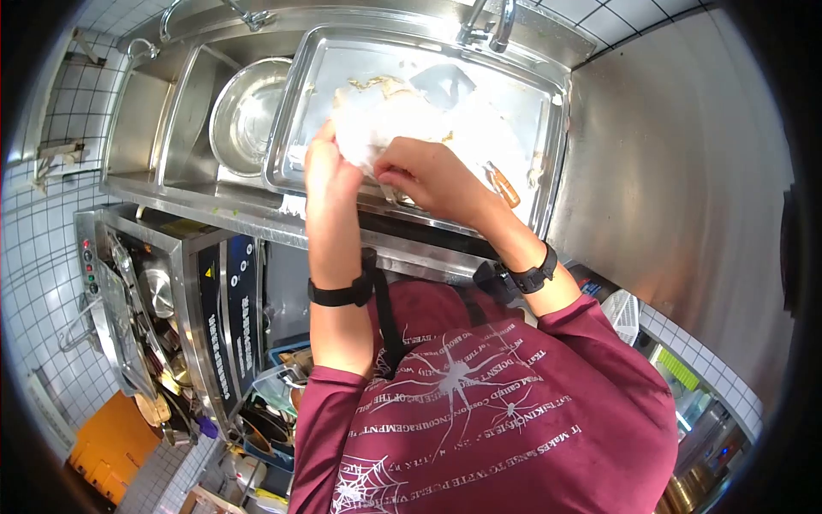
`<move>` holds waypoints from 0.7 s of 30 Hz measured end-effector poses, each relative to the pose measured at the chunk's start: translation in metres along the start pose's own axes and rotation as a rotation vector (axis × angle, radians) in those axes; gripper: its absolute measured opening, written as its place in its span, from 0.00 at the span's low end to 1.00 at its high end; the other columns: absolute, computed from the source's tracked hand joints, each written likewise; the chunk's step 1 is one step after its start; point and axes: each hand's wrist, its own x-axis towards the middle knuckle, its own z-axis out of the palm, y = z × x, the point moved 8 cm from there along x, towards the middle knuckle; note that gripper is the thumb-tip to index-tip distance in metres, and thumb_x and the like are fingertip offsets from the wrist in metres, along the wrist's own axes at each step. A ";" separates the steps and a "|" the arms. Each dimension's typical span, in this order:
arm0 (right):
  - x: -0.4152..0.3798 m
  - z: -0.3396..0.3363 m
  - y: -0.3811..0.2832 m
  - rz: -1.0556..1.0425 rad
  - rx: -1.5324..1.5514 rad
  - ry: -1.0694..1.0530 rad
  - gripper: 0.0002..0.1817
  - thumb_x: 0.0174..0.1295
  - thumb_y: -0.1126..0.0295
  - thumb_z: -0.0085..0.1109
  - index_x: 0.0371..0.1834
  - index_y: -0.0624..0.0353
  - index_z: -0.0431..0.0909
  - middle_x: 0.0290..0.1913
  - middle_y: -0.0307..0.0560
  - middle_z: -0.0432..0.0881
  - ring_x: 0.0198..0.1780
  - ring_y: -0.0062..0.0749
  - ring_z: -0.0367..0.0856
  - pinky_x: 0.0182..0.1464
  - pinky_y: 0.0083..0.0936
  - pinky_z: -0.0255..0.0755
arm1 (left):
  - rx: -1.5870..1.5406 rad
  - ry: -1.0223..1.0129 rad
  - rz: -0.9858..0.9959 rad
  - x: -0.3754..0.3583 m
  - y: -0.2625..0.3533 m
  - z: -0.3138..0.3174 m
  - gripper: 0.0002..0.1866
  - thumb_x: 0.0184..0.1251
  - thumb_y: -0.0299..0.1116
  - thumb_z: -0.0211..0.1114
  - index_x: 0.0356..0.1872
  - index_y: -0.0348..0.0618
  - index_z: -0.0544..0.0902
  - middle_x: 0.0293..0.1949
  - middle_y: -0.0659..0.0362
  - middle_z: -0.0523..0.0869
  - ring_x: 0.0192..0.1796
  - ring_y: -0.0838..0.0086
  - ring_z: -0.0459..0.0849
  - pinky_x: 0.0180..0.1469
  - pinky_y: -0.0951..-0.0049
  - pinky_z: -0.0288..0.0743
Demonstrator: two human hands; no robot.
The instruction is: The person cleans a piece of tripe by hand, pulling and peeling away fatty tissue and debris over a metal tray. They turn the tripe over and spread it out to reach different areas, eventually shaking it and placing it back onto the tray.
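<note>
A large metal tray lies across the sink under both my hands. On it is a glaring white, overexposed thing, too washed out to name, with brownish bits along its far edge. My left hand pinches the near left side of it, fingers closed. My right hand is curled at its near right side, the fingertips closed and partly hidden. A brown handle, its other end lost in the glare, lies in the tray right of my right hand. Farther back, a dark grey patch shows on the tray.
A steel bowl sits in the sink left of the tray. Faucets stand behind it. A steel panel rises on the right. A steel appliance and an orange board are at the lower left.
</note>
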 end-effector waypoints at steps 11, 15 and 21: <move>-0.031 -0.014 0.007 0.022 0.093 -0.108 0.05 0.61 0.70 0.54 0.35 0.59 0.75 0.34 0.48 0.77 0.38 0.45 0.76 0.41 0.35 0.69 | 0.161 0.006 -0.049 -0.005 0.011 -0.004 0.12 0.70 0.28 0.50 0.47 0.30 0.75 0.45 0.48 0.82 0.50 0.62 0.81 0.55 0.62 0.75; -0.056 -0.016 0.010 0.103 0.139 -0.161 0.04 0.60 0.71 0.55 0.35 0.60 0.75 0.32 0.45 0.77 0.36 0.40 0.76 0.39 0.30 0.69 | 0.193 0.040 -0.102 0.004 0.017 -0.019 0.12 0.70 0.28 0.49 0.46 0.29 0.75 0.44 0.48 0.82 0.48 0.63 0.82 0.53 0.63 0.78; -0.067 -0.029 0.027 0.182 0.227 -0.064 0.05 0.60 0.72 0.57 0.35 0.61 0.75 0.29 0.42 0.76 0.32 0.31 0.75 0.36 0.25 0.68 | 0.294 -0.166 -0.097 0.003 0.022 -0.001 0.13 0.68 0.29 0.51 0.46 0.29 0.76 0.43 0.48 0.83 0.47 0.64 0.83 0.53 0.62 0.78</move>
